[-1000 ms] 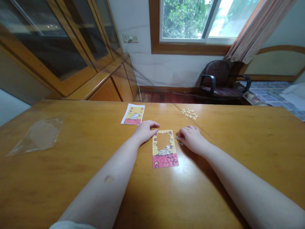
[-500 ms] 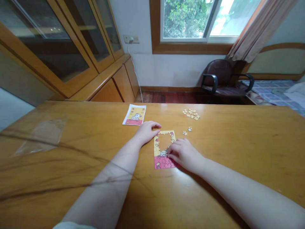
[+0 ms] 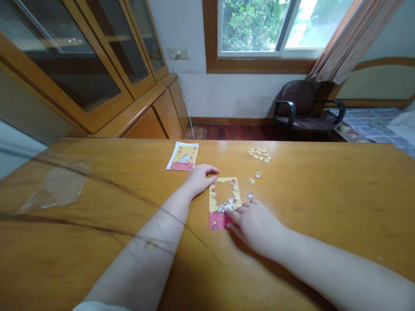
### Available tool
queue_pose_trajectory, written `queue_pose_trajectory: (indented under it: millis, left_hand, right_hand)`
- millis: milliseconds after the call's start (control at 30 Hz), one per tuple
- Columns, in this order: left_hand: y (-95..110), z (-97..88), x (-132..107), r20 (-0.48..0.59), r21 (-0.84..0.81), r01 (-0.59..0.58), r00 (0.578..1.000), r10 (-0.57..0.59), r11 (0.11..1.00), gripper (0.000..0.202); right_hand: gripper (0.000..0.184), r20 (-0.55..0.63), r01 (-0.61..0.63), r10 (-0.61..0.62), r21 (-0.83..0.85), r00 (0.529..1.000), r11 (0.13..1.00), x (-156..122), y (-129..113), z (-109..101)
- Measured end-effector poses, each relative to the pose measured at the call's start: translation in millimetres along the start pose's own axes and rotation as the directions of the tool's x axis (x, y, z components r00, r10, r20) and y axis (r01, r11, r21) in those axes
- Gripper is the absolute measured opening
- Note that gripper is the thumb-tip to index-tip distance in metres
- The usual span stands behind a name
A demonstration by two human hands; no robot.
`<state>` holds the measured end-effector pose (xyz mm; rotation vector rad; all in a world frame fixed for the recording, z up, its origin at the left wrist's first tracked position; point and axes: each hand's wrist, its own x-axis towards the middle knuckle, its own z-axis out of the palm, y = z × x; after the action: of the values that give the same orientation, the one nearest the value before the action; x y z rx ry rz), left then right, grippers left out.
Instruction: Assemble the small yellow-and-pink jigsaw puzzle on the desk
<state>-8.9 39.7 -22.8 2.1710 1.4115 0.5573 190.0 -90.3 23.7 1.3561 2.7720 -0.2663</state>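
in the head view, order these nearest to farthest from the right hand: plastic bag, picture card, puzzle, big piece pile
From the right hand:
1. Puzzle, partly under it
2. Big piece pile, beyond it
3. Picture card, ahead and left
4. Plastic bag, far left

Hands at gapped jigsaw puzzle
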Motion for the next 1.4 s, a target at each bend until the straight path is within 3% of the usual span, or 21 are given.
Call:
queue_pose_trajectory:
  millis: [300,1400]
  left_hand:
    - [-2,1.1,1,0.002,-0.004,-0.014,1.0,0.014,1.0,0.023]
    - [-1,0.9,0,-0.008,-0.011,-0.027,1.0,0.027,1.0,0.023]
  right_hand:
    - [0.06,0.167,-0.126,0.142,-0.102,0.976,0.987,-3,-20,8]
    - [0.067,0.135,-0.179,0.178,-0.007,0.975,0.984,2,-15,6]
